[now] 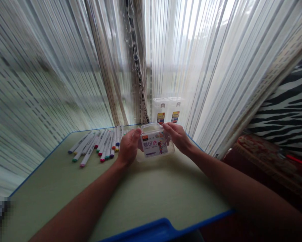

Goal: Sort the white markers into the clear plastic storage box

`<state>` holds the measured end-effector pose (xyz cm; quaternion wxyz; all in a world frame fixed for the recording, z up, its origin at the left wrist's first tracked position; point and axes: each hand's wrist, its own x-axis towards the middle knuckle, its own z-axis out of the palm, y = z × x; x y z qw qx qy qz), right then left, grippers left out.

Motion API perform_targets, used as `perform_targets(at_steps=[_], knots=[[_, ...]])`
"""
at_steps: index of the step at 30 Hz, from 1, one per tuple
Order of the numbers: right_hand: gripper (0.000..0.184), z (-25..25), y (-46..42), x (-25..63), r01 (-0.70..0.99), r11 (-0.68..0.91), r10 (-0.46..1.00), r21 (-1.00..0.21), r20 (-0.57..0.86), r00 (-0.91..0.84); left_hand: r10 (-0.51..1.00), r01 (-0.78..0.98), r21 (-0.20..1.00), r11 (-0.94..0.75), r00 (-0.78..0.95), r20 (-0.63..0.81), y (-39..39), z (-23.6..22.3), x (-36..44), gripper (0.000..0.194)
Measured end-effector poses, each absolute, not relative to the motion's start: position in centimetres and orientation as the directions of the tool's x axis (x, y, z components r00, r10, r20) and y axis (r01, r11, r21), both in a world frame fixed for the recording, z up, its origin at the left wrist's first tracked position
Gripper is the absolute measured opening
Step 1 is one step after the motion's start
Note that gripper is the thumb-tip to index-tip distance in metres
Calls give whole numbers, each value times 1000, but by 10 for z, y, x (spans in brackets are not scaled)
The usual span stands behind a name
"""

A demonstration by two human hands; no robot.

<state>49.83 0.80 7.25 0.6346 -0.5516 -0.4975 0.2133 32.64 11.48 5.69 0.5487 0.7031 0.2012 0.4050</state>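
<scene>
Between my two hands is a clear plastic marker case (pixel 154 146) with a handle on top and a printed label on its front. My left hand (pixel 129 146) grips its left side, thumb near the upper corner. On the other side, my right hand (pixel 178 136) holds the upper right corner with thumb and fingers. The case seems slightly tilted, just above the table. Whether anything is inside it I cannot tell. To the left of my left hand lie several white markers (pixel 90 148) with coloured ends, loosely side by side.
Two more clear plastic cases (pixel 167 109) stand upright at the table's far edge, against string curtains (pixel 176 50). The pale green table (pixel 151 195) has a blue rim (pixel 145 230). A beaded strand (pixel 137 60) hangs behind. Zebra-striped fabric (pixel 287 107) is at the right.
</scene>
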Motion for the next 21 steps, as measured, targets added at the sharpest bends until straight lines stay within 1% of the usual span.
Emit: perform_targets(at_steps=[5, 7, 10, 13, 15, 17, 21], knots=[[49, 67, 12, 500, 370, 287, 797, -884, 435, 420, 698, -143, 936, -321, 632, 336, 115, 57, 327, 50], [47, 66, 12, 505, 419, 286, 767, -862, 468, 439, 687, -142, 927, -348, 633, 356, 116, 55, 328, 49], [44, 69, 13, 524, 480, 292, 683, -827, 532, 501, 697, -108, 890, -443, 584, 417, 117, 54, 329, 46], [39, 72, 15, 552, 510, 299, 551, -806, 582, 597, 702, -35, 854, -519, 552, 450, 117, 54, 328, 43], [36, 71, 17, 570, 513, 290, 476, -808, 587, 655, 690, -8, 839, -545, 563, 454, 116, 54, 327, 40], [35, 68, 19, 583, 514, 269, 431, -815, 579, 692, 676, 2, 828, -560, 579, 456, 114, 54, 327, 37], [33, 55, 23, 596, 509, 214, 404, -834, 550, 731, 658, 0, 819, -574, 594, 462, 112, 54, 327, 33]])
